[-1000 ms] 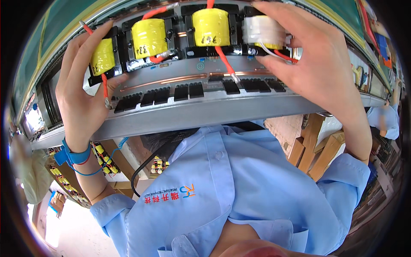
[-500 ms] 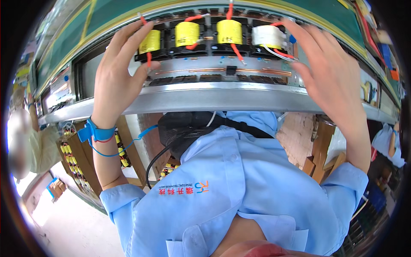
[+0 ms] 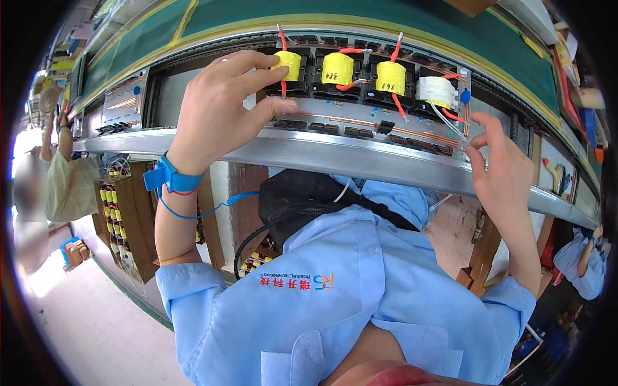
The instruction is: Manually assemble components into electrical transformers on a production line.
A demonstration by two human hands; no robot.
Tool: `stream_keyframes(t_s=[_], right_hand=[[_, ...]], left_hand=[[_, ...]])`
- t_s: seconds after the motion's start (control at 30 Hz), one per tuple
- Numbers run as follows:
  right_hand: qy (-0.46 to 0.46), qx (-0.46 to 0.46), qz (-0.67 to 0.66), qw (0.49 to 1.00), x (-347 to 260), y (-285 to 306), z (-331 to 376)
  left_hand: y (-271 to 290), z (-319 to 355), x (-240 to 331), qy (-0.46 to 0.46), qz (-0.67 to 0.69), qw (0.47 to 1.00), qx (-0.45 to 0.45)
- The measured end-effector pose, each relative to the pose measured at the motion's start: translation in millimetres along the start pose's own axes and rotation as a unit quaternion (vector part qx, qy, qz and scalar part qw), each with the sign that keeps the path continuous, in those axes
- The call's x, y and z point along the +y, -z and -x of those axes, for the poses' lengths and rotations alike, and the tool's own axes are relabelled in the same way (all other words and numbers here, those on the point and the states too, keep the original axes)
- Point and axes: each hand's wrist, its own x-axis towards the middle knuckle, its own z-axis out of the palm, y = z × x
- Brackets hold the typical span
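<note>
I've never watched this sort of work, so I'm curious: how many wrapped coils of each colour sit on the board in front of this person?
Yellow coils: 3
White coil: 1
Total on the board: 4

Four coils sit in a row along the board [image 3: 322,110]: three yellow coils [image 3: 337,68], each in a black frame, then a white coil [image 3: 436,91] at the right. Red leads [image 3: 398,103] stick out. A white wire [image 3: 449,121] slants nearward, apparently drawn straight.
</note>
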Motion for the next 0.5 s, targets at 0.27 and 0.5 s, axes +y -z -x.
stream_keyframes(t_s=[0.27, 0.5], right_hand=[[0.001, -0.039, 0.202, 0.979, 29, 40, 10], [-0.186, 0.044, 0.382, 0.904, 99, 83, -12]], left_hand=[[-10, -4, -2, 0.132, 0.068, 0.989, 0.02], [-19, 6, -6, 0.085, 0.094, 0.985, 0.116]])
